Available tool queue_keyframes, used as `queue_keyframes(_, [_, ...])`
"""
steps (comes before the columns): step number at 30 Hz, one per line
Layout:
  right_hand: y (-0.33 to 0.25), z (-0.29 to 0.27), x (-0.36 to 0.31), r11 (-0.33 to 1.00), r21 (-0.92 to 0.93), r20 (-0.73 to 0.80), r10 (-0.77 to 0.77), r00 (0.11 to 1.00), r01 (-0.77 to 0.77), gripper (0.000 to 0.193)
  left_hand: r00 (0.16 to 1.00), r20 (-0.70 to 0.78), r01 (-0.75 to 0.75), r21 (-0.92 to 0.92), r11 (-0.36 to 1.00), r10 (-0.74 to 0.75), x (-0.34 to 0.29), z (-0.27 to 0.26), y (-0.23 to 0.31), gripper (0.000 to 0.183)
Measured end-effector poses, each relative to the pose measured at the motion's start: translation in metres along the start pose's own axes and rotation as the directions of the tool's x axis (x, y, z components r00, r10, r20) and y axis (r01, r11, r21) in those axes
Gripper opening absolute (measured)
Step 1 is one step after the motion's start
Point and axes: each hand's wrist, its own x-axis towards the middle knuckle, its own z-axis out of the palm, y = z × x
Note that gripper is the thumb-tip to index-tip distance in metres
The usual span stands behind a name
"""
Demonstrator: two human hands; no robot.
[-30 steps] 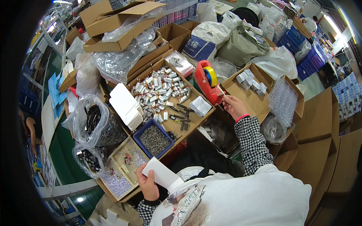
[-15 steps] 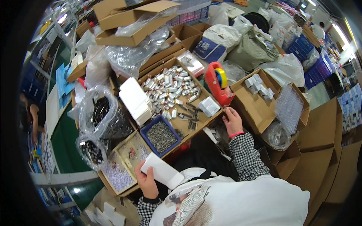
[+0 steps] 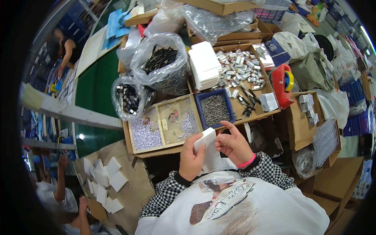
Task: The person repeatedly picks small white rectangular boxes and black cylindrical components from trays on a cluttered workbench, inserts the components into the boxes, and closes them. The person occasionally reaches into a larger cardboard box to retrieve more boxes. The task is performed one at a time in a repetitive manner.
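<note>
A slim white box [image 3: 210,148] stands upright in front of my chest, held in my left hand [image 3: 190,159] with fingers and thumb on its sides. Close against its right side, my right hand [image 3: 237,148] is closed in a pinch with the index finger raised; whatever lies between the fingertips is too small to make out. A red tape dispenser [image 3: 279,88] with a yellow-cored roll stands at the right edge of the bench. Just beyond my hands sits a blue tray [image 3: 199,107] of small grey metal parts.
A divided wooden tray [image 3: 159,127] holds small pale purple pieces. Behind are stacked white boxes [image 3: 203,64] and silver cylinders [image 3: 244,70]. Plastic bags [image 3: 178,49] of black parts stand left. White boxes [image 3: 117,182] lie on a lower board at left, near other people. An open carton [image 3: 301,135] stands right.
My right hand has come from the tape dispenser to the white box. My left hand has tipped the box upright. The view has swung left, and people show at the lower left.
</note>
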Motion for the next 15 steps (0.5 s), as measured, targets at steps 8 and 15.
queue_keyframes(8, [0.020, 0.034, 0.001, 0.998, -0.062, -0.003, 0.006, 1.000, -0.006, 0.051, 0.991, -0.077, -0.093, 0.190, 0.977, 0.110, -0.013, -0.013, 0.007, 0.032])
queue_keyframes(15, [0.025, 0.047, 0.002, 0.987, -0.149, -0.024, -0.059, 0.998, 0.055, 0.047, 0.980, -0.122, -0.126, 0.218, 0.968, 0.155, -0.018, -0.016, 0.008, 0.043])
